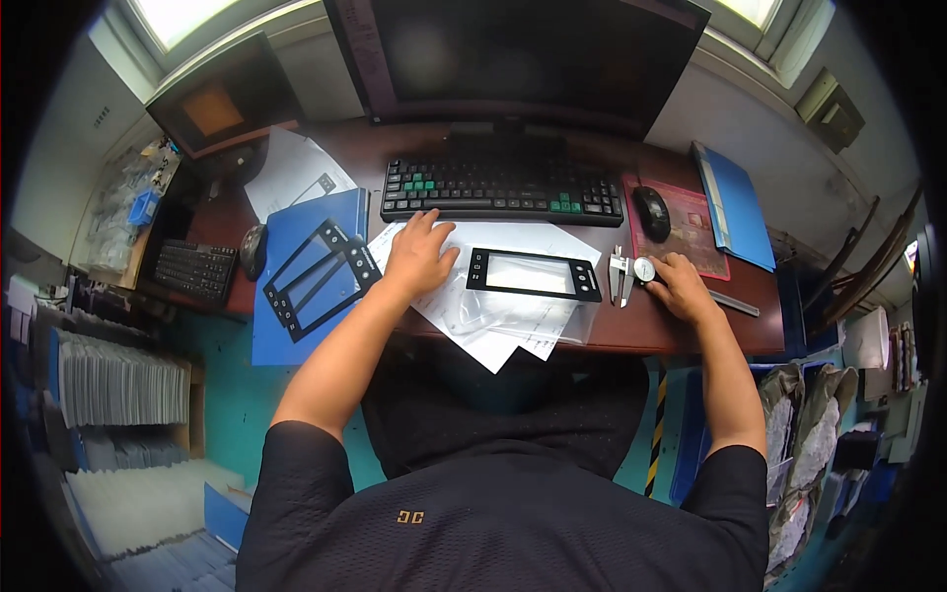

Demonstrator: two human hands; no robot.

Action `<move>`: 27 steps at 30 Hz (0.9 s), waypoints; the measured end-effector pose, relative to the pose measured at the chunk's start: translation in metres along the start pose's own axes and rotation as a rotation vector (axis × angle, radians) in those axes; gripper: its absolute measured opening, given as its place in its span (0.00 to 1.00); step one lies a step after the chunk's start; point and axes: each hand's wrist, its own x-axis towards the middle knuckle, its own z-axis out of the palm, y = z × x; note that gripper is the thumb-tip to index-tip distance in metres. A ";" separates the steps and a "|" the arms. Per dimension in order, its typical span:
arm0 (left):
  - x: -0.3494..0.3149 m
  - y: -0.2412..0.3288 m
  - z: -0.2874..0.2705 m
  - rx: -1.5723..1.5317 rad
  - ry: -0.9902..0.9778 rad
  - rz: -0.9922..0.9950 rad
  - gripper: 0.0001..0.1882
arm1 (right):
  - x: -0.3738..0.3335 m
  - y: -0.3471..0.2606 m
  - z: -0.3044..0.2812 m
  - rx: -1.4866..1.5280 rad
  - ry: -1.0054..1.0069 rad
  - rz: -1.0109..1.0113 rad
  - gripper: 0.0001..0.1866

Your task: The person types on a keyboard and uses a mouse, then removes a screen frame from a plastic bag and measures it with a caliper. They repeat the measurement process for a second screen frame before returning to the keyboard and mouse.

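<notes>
A dial caliper point(643, 269) lies at the right of the desk, its jaws pointing left toward a black framed panel. My right hand point(681, 284) has its fingers closed round the caliper near the dial. The black panel point(533, 274), with a see-through window, rests on a clear plastic bag and white papers point(503, 340). My left hand point(422, 255) lies on the papers below the keyboard, fingers spread, holding nothing. Left of it, more black frame panels point(321, 281) lie overlapping on a blue folder point(271, 335).
A black keyboard point(498, 190) and a large monitor point(513, 59) stand beyond my hands. On the right are a black mouse point(651, 212) on a red mat point(691, 232) and a blue binder point(735, 212). Left sit another keyboard point(195, 268) and mouse point(254, 251).
</notes>
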 end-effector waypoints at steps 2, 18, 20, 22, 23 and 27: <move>0.015 -0.005 0.002 0.109 -0.039 -0.040 0.24 | 0.002 -0.001 -0.001 0.000 -0.026 -0.010 0.27; 0.096 -0.006 0.000 0.311 -0.202 -0.371 0.32 | 0.111 0.031 0.053 0.012 0.511 0.457 0.33; 0.097 -0.005 -0.003 0.334 -0.219 -0.332 0.31 | 0.110 0.032 0.057 -0.089 0.481 0.474 0.36; 0.085 -0.013 0.001 0.338 -0.162 -0.300 0.31 | 0.112 0.025 0.056 -0.112 0.473 0.469 0.36; 0.080 -0.018 0.004 0.337 -0.110 -0.261 0.30 | 0.113 0.022 0.056 -0.139 0.462 0.475 0.35; 0.072 -0.029 0.013 0.268 0.002 -0.255 0.27 | 0.114 0.022 0.059 -0.142 0.521 0.429 0.34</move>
